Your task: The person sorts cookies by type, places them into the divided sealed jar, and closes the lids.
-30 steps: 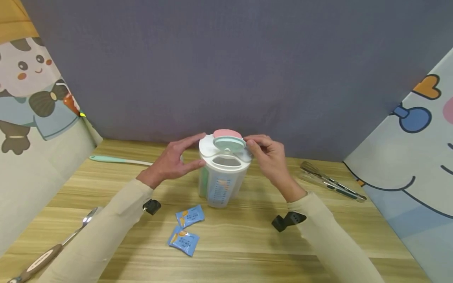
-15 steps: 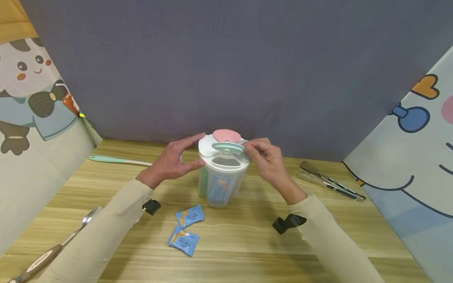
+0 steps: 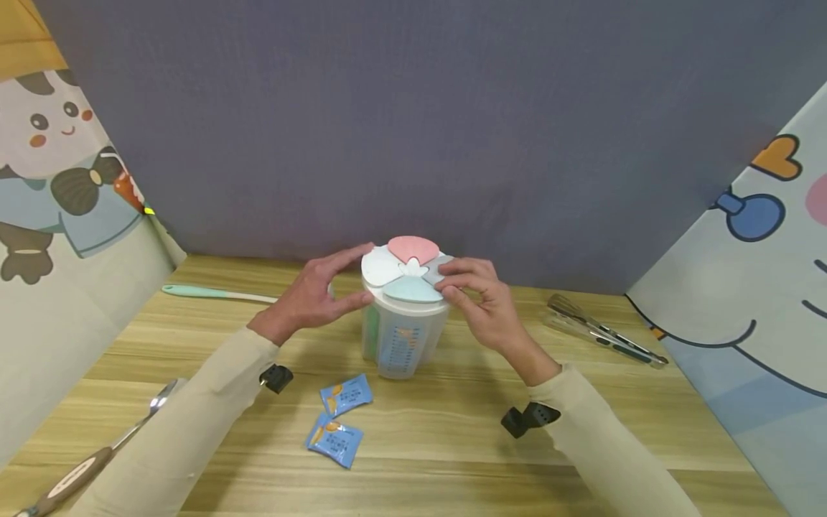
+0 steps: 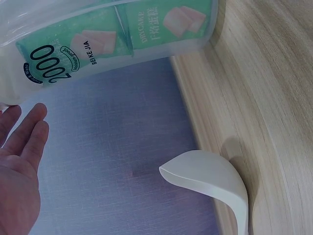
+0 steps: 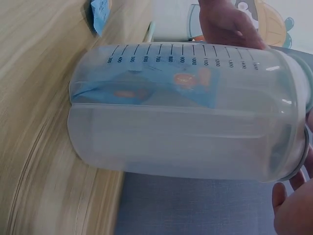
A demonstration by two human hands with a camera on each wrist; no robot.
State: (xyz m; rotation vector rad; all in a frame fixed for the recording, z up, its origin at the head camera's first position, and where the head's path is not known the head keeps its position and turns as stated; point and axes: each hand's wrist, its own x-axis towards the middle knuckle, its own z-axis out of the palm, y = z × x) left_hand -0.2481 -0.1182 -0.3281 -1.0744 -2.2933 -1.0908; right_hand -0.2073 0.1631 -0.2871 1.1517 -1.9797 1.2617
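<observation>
A clear divided storage canister stands upright on the table, its white lid ringed by pink, white, mint and grey flaps, all lying down. Blue packets show through its wall in the right wrist view, green packets in the left wrist view. My left hand spans the lid's left edge, fingers and thumb spread against the rim. On the right side of the lid, my right hand touches the grey flap, its thumb at the mint flap's edge.
Two blue packets lie in front of the canister. A mint-handled ladle is at back left; its white bowl shows in the left wrist view. A brown-handled metal utensil lies front left, metal tongs at right.
The mint flap, raised earlier, has swung down flat over the opening in the lid. My right hand has come along with it, slightly forward and inward; the left stays put.
</observation>
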